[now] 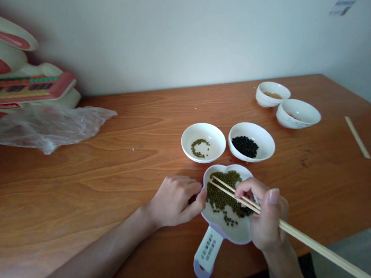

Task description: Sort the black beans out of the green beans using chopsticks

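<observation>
In front of me lies a white, flower-shaped dish (242, 235) with a lilac rim and a labelled handle. It holds many mung beans (224, 196), with a few black beans (245, 212) near my right fingers. My left hand (180, 200) is closed at the dish's left rim, thumb and curled fingers on the edge. A pair of wooden chopsticks (319, 244) is in my right hand (268, 214), their tips slightly apart among the mung beans. Behind the dish, one white bowl (218, 145) has some mung beans. Beside it, another white bowl (266, 143) has a pile of black beans.
Two more white bowls stand at the back right: one bowl (262, 100) with yellowish grains, the other (308, 114) with something reddish. A pale strip (357, 137) lies far right. A clear plastic bag (52, 128) and a rabbit-shaped toy keyboard (24, 89) occupy the left.
</observation>
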